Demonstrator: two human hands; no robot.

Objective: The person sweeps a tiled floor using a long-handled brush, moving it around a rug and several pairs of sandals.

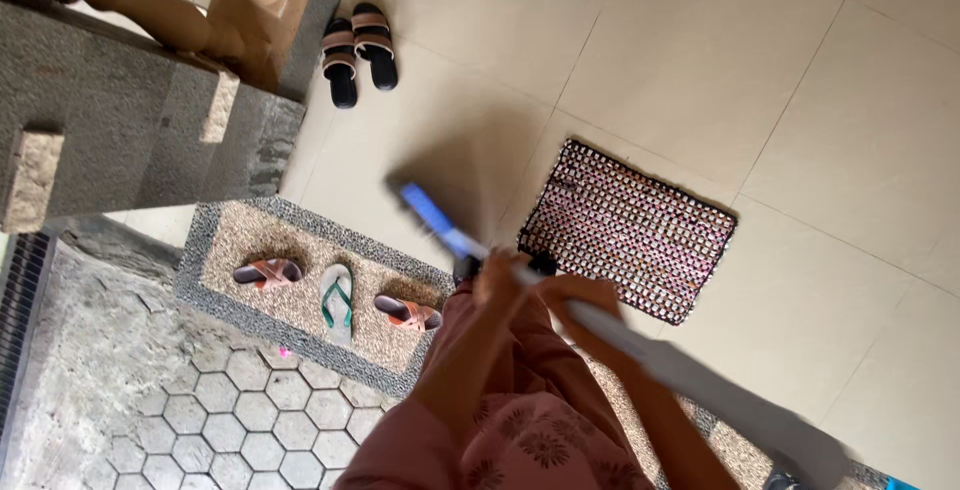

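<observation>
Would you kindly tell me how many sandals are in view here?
5: a dark pair on the tiles near the stairs, and three singles on the pebbled step: brown, green, orange-brown. Others may be hidden.

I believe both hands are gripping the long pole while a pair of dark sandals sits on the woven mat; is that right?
Not quite. In the head view the dark sandals sit on the bare tiled floor near the stone step, not on the woven mat. Both hands, left and right, do grip the long pole.

A long pole, blurred by motion, slants across the frame, pale grey along its lower shaft and blue near its far upper end, which hangs over the cream floor tiles just beside a woven doormat.
</observation>
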